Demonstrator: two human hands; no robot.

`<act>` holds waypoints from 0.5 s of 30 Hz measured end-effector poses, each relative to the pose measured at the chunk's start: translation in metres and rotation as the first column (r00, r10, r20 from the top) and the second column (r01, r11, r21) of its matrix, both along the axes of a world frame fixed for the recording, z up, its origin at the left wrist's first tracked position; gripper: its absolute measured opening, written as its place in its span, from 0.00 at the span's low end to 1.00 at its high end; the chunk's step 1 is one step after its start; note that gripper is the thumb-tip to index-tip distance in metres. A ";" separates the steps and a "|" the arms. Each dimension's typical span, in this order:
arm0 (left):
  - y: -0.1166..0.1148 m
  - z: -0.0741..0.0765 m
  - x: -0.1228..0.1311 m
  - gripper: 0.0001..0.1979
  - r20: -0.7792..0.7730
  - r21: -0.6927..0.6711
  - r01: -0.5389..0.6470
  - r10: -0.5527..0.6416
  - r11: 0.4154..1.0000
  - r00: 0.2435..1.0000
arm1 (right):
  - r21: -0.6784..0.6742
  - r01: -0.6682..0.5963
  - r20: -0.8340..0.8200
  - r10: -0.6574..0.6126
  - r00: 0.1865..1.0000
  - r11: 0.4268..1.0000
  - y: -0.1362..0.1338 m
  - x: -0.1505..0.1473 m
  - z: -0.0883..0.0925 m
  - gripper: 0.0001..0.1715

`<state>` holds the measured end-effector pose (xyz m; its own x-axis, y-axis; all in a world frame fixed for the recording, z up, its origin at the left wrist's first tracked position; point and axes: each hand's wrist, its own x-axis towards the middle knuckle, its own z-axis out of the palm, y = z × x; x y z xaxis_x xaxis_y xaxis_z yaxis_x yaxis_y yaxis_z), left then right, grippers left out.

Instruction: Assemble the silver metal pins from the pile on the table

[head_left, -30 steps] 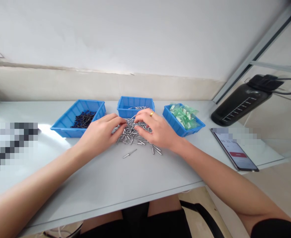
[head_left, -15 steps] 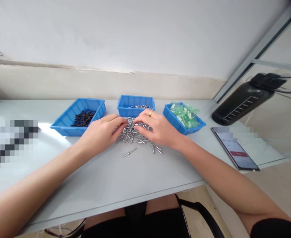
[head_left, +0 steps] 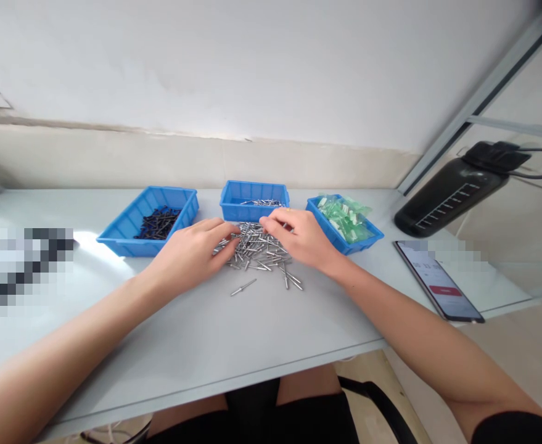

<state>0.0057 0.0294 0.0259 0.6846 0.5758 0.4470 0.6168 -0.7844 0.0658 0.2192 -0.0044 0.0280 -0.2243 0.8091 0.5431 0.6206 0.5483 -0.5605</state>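
Observation:
A loose pile of silver blind rivets lies on the grey table between my two hands. My left hand rests at the pile's left edge, thumb and fingers apart, with rivets showing between and beyond the fingertips. At the upper right of the pile, my right hand has its thumb and fingers drawn together; whatever may be between the tips is hidden. One single rivet lies apart in front of the pile. Behind it stands a blue bin with more silver rivets inside.
At the left, a blue bin holds dark screw-like pieces. A blue bin at the right holds green plastic packets. Farther right are a phone and a black bottle. The table's front edge is close.
My right hand has lifted slightly back from the pile, uncovering more rivets, and its thumb and fingers have closed together. My left hand has barely moved. The view has shifted slightly.

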 end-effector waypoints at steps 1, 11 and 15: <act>0.001 -0.001 0.000 0.15 -0.001 0.008 0.014 -0.014 1.000 1.000 | -0.019 0.027 -0.042 -0.028 0.999 0.999 0.002 0.001 -0.001 0.19; -0.009 0.009 -0.001 0.14 -0.192 -0.200 0.361 -0.398 0.911 0.897 | -0.033 0.116 0.079 -0.113 0.990 0.993 0.011 0.005 -0.014 0.26; -0.013 0.010 -0.001 0.09 -0.242 -0.244 0.348 -0.405 0.905 0.882 | -0.030 0.053 0.234 -0.044 0.971 0.998 0.004 0.000 -0.012 0.17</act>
